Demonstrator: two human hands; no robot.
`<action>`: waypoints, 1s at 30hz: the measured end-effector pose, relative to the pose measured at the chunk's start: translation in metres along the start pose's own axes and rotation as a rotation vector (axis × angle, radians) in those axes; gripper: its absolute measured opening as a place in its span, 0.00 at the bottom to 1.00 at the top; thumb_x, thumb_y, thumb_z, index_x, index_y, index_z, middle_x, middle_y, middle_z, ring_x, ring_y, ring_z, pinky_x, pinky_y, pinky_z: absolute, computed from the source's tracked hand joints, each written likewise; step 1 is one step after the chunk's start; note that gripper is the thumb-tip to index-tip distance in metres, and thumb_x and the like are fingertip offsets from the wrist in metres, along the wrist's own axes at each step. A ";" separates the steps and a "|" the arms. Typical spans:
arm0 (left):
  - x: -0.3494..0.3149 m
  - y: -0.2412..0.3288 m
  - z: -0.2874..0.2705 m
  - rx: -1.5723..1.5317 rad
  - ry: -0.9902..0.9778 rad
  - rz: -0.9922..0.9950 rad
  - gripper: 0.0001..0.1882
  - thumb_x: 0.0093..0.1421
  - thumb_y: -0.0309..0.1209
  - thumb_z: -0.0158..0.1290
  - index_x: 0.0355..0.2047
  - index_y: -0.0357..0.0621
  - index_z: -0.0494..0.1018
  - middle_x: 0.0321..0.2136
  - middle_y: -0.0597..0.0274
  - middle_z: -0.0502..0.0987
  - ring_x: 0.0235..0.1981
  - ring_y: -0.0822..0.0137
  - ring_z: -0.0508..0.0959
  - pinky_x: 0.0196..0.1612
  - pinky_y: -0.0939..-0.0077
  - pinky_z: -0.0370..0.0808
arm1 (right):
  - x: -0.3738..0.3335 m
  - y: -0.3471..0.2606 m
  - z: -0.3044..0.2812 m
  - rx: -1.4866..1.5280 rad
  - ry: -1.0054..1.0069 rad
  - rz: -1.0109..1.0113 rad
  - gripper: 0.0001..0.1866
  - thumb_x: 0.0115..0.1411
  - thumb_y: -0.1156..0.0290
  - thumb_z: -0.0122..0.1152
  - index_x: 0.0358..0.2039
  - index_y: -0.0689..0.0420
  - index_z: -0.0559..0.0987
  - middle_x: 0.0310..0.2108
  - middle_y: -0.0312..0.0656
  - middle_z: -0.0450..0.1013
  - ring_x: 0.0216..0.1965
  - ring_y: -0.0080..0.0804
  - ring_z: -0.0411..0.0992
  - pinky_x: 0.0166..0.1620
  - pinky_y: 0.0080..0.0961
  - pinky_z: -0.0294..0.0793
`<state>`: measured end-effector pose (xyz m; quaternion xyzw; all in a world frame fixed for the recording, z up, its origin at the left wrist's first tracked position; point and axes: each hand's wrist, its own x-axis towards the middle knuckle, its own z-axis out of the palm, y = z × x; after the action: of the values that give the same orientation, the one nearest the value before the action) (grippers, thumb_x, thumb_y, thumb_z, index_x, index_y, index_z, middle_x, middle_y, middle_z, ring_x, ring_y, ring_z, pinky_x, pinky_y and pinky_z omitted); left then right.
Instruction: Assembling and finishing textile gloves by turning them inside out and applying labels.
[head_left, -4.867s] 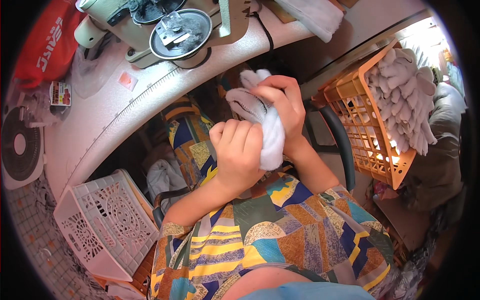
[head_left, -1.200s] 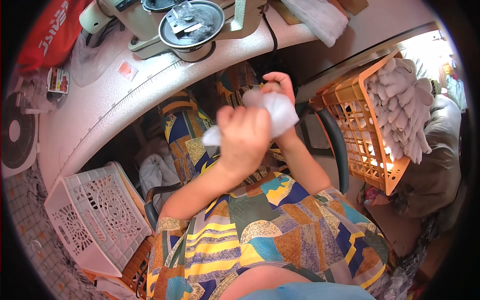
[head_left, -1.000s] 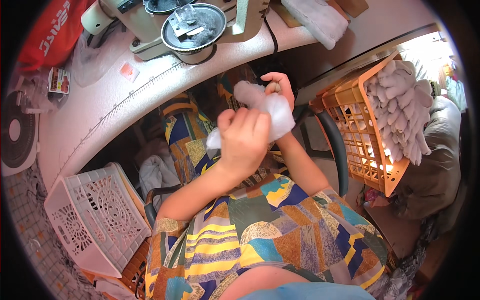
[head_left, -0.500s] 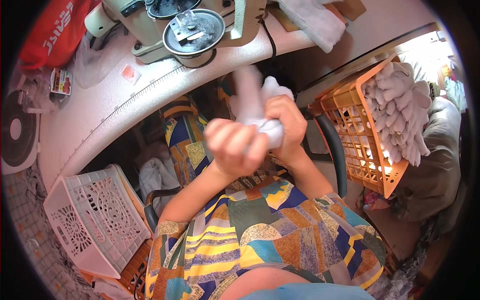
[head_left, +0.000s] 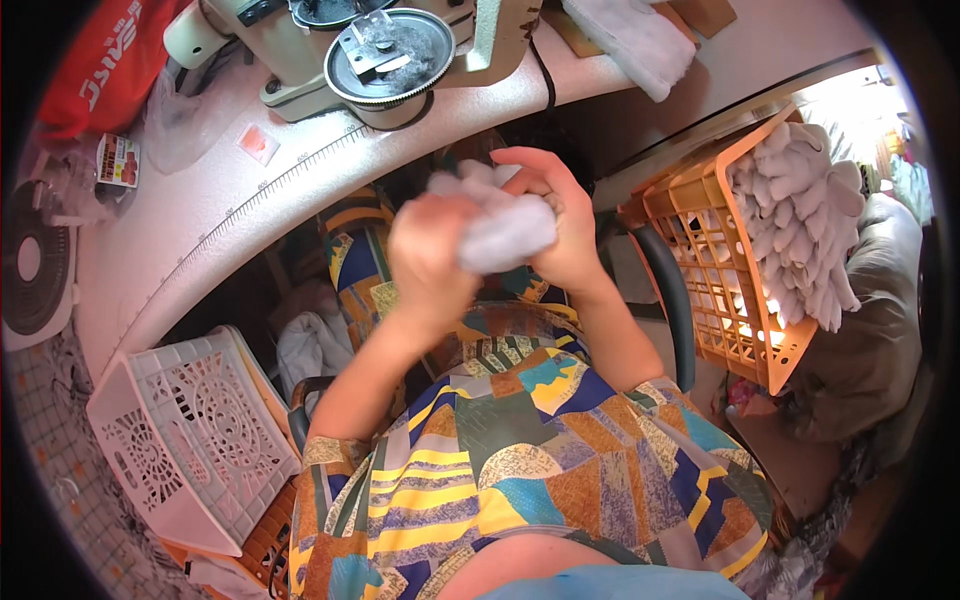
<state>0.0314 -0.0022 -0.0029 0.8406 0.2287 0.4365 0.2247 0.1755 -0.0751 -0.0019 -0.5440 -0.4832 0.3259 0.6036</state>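
Above my lap, just off the front edge of the table, I hold a soft white fleecy fabric piece [head_left: 508,236] between both hands. It is bunched up and blurred, so whether it is a sock, a glove or something else does not show. My left hand [head_left: 428,250] is closed round its left side, smeared by motion. My right hand [head_left: 566,222] grips the other side, with the thumb and fingers bent over the fabric. More of the same white material pokes up between the hands at the top.
A pale machine with a round toothed dial [head_left: 390,57] stands on the white table [head_left: 215,190]. White fleecy fabric [head_left: 640,45] lies right of it. An orange basket [head_left: 700,265] of similar white pieces is at my right, a white plastic basket [head_left: 200,430] at my left.
The fabric has gone from stretched upward to a rounded bundle lying across between my hands. My left hand has moved up and slightly left; my right hand has shifted its fingers.
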 end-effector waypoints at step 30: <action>-0.004 0.018 0.019 0.342 -0.226 0.014 0.11 0.40 0.27 0.56 0.25 0.43 0.65 0.21 0.58 0.68 0.25 0.59 0.72 0.30 0.65 0.67 | 0.000 0.017 0.001 -0.740 0.474 -0.311 0.28 0.41 0.80 0.68 0.47 0.58 0.74 0.34 0.37 0.67 0.34 0.30 0.67 0.39 0.24 0.67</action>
<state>0.0490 -0.0219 -0.0048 0.9117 0.2669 0.2960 0.0997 0.1765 -0.0710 -0.0180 -0.7033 -0.4916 -0.0961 0.5044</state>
